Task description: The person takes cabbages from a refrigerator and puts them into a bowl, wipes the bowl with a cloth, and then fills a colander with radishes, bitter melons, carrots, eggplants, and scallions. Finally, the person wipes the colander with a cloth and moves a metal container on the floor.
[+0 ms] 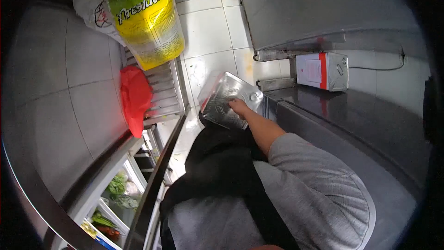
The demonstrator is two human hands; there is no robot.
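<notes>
My right hand (pixel 238 107) is closed on the top of a square metal tin (pixel 221 99), at what looks like its handle, which the fingers mostly cover. The tin is silver with a round cap near one corner, and hangs or stands low in front of my black apron, over the white tiled floor (pixel 208 32). Whether its base touches the floor is hidden. My left hand is not in view.
A yellow-green sack (pixel 150 23) and a red plastic bag (pixel 135 97) lie on a slatted metal rack (pixel 164 93) at left. Below are containers of vegetables (pixel 121 186). A second tin (pixel 323 71) sits on the dark surface (pixel 365 111) at right.
</notes>
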